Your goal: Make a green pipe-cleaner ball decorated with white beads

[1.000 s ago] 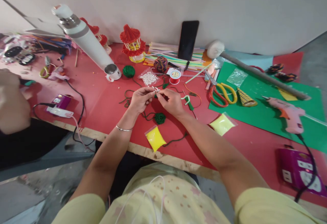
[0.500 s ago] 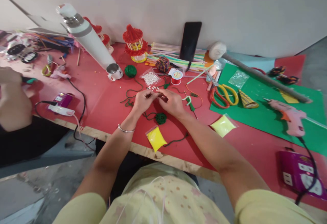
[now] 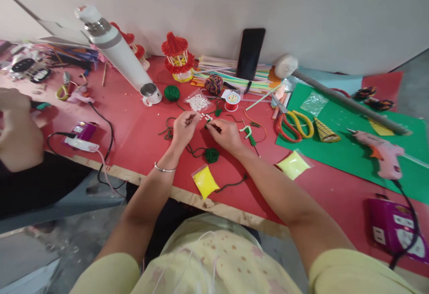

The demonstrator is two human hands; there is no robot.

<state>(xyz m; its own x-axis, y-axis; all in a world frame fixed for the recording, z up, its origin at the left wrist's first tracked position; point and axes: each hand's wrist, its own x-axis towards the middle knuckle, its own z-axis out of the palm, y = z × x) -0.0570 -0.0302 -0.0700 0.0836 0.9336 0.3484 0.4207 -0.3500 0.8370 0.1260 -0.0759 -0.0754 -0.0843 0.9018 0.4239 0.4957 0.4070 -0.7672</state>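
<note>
My left hand is pinched closed beside the small white beads on the red table; whatever its fingertips hold is too small to make out. To the right, my right hand pinches something small and dark green near its fingertips, too small to name. The hands are apart. Just beyond them lies a clear bag of white beads. A dark green yarn coil rests below my hands, and a spool of red thread stands behind my right hand.
A white bottle and steel mug stand at back left. Red-handled scissors and a pink glue gun lie right. Another person's hand is at far left. A phone leans against the wall.
My left hand has moved left and slightly up, away from my right hand, so a gap shows between them. More of the loose beads is visible.
</note>
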